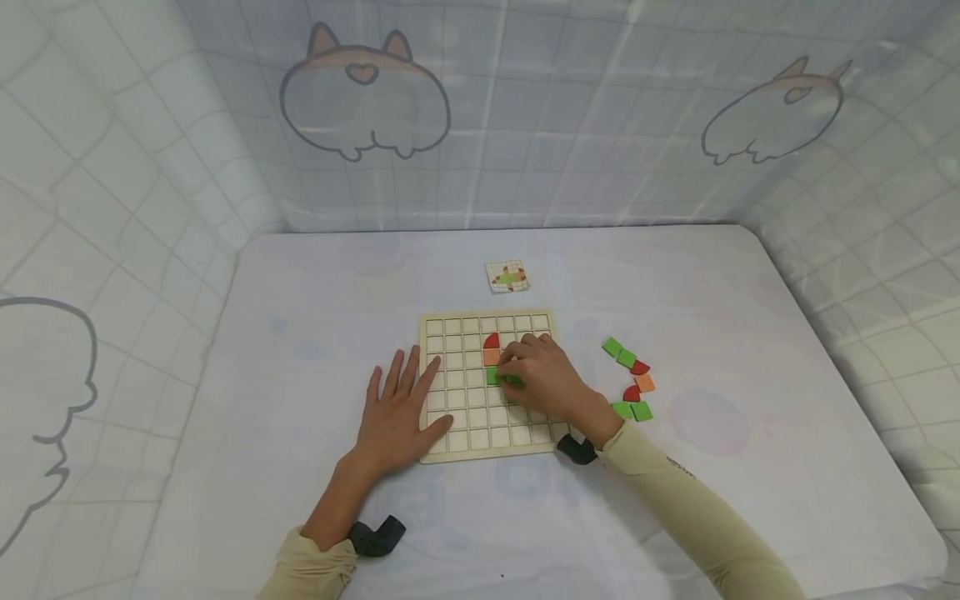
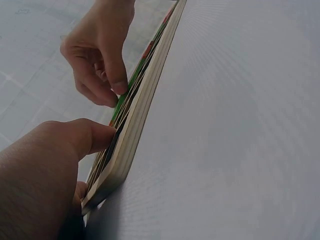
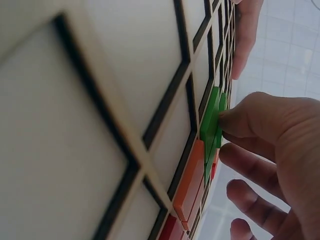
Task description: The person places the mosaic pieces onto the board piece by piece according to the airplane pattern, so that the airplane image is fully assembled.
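Observation:
A wooden grid board (image 1: 457, 429) lies on the white-covered table. My left hand (image 1: 393, 421) rests flat with fingers spread over its left edge, the thumb on the grid. Over the middle of the board, my right hand (image 1: 543, 375) pinches a green square tile (image 3: 210, 117) between thumb and fingertips, low against the grid. Beside it on the board sit another green tile (image 1: 492, 377), an orange square tile (image 1: 491, 357) and a red quarter-round tile (image 1: 492, 341). The right hand hides part of the board and perhaps other tiles.
Right of the board, loose green, red and orange tiles (image 1: 626, 358) lie in a curved row. A small pattern card (image 1: 507, 277) lies beyond the board. Each wrist carries a black mount (image 1: 377, 536). Printed curtains (image 1: 510, 183) stand behind and at both sides.

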Motion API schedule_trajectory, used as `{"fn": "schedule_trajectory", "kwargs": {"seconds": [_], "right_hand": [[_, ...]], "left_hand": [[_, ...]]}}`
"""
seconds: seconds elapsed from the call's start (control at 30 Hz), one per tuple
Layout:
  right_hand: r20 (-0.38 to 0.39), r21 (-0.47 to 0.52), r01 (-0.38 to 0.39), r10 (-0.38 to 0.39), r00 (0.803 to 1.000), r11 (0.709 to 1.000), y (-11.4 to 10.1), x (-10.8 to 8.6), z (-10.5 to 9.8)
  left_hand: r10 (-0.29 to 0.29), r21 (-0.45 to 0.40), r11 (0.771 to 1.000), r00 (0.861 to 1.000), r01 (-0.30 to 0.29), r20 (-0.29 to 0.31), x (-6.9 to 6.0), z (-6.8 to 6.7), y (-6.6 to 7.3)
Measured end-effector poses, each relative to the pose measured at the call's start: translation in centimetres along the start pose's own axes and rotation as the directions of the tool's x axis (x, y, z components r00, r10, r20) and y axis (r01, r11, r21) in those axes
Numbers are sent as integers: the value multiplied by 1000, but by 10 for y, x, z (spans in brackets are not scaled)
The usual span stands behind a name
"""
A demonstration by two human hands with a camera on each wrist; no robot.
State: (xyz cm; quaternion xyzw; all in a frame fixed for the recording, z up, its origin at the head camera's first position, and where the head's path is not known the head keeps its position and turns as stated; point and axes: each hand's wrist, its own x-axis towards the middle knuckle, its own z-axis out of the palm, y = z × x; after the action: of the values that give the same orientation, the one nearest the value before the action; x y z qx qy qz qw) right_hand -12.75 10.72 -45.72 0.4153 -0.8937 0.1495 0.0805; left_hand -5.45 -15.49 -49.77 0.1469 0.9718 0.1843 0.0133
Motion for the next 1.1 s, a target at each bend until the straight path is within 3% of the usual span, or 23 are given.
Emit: {"fn": "schedule_trajectory", "kwargs": {"seconds": [0.43,0.8,1.1], "right_hand": [[16,151,-50,48,999,987,0,0,1],[46,128,-37,31,998,991,-1,3,1],[56,49,-39,37,998,998,1,2,1]], "left_hand": [[12,1,1000,1000,-12,-23,0,1,0],[12,13,1000,1000,-11,-28,-1,-1,0],[6,-6,1000,1000,-6,-1,0,-4,1]]}}
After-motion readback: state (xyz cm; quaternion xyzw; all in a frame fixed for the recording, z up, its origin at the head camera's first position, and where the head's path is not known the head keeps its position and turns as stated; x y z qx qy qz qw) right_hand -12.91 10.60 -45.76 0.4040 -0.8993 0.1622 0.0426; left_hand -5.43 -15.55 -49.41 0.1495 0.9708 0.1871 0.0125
